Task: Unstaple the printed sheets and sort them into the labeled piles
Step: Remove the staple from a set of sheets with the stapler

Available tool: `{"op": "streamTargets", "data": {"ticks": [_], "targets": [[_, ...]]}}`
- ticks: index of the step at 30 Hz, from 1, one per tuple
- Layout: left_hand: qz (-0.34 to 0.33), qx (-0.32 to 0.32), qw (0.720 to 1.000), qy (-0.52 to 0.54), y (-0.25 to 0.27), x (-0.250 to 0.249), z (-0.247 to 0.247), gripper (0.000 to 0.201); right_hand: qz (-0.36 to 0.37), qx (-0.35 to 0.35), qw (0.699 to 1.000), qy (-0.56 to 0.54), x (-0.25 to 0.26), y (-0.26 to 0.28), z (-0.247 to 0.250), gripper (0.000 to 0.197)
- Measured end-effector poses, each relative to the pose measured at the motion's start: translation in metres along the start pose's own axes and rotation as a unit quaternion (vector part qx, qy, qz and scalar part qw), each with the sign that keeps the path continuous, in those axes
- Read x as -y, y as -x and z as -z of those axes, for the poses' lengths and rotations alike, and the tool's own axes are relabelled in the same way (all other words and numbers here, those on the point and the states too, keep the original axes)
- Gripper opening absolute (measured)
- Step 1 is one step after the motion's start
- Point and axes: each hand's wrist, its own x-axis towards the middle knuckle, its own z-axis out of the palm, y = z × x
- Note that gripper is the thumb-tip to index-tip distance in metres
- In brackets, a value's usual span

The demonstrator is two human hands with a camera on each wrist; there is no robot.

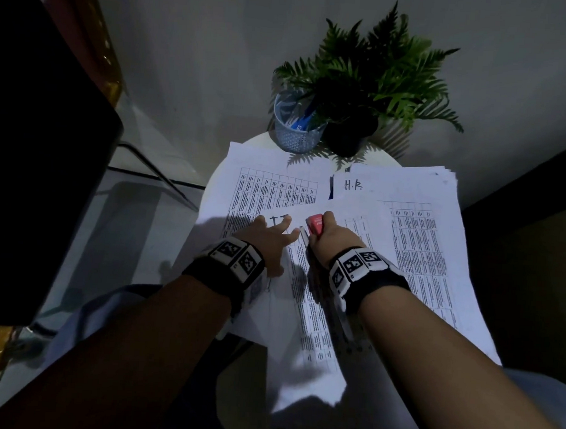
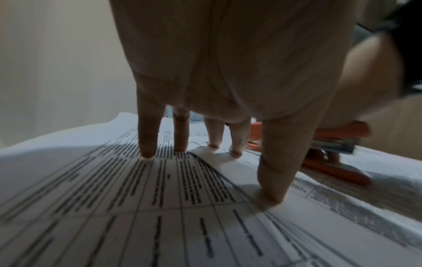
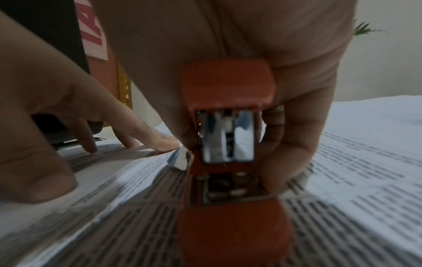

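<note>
Head view: a pale perforated cup (image 1: 297, 129) is seen at the far edge of the round white table (image 1: 381, 157), with blue items standing in it that are too small to identify; a dark pot (image 1: 347, 142) holding a green fern (image 1: 374, 71) stands just beside it on the right. Printed sheets (image 1: 315, 314) are spread over most of the tabletop, their long axis running from the near edge toward the far edge, table columns aligned the same way. A sheet lettered "H.R." (image 1: 353, 185) lies at the far right, on a thicker pile. A red stapler (image 1: 315, 224) is held over the sheets near the table's centre, its long axis along the forearm, front end pointed away from the person. In the right wrist view the right hand (image 3: 262, 75) is seen wrapped round the stapler, thumb on one side and fingers on the other, with the metal magazine facing the camera. In the left wrist view the left hand (image 2: 228, 63) is seen spread, fingers (image 2: 148, 137) straight, tips pressed onto the printed sheets just beside the stapler; nothing is gripped by it.
</note>
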Motion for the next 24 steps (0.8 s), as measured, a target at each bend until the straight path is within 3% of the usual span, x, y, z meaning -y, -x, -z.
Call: {"op": "streamTargets", "data": {"ticks": [8, 17, 24], "targets": [[0.012, 0.006, 1.0, 0.02, 0.007, -0.002, 0.005, 0.085, -0.012, -0.008, 1.0, -0.019, 0.009, -0.013, 0.001, 0.048], [0.017, 0.015, 0.999, 0.032, 0.008, -0.004, 0.007, 0.086, -0.017, 0.02, 1.0, 0.009, 0.001, -0.001, 0.007, 0.042], [0.015, 0.009, 1.0, 0.015, 0.008, -0.005, 0.007, 0.084, -0.029, -0.014, 0.999, -0.041, 0.011, -0.014, -0.003, 0.042]]}}
